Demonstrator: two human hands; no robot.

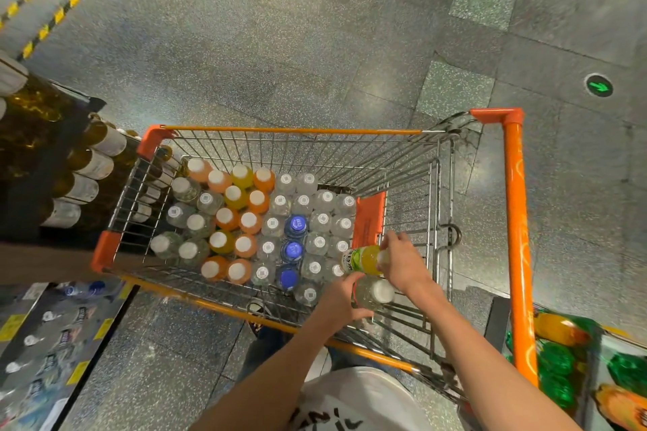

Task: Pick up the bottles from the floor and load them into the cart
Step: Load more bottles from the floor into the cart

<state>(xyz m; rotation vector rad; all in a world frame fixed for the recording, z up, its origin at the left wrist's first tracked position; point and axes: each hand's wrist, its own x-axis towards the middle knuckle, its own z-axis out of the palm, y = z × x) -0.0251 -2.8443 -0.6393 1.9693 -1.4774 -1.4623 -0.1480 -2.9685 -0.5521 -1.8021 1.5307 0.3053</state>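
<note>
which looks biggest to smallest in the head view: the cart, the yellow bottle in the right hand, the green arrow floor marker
1. cart
2. yellow bottle, held in the right hand
3. green arrow floor marker

The bottle is nearer the camera than the marker, so their order is only how they look.

Yellow bottle (362, 259): label is showing dark letters, partly readable, something like "B2F"; remainder is curving out of sight. Floor marker (599, 85): round dark disc is displaying a green arrow, no lettering. Shirt (336, 409): black print is showing, cut off and unreadable. Blue caps (297, 222): embossed marks are too small to read.
</note>
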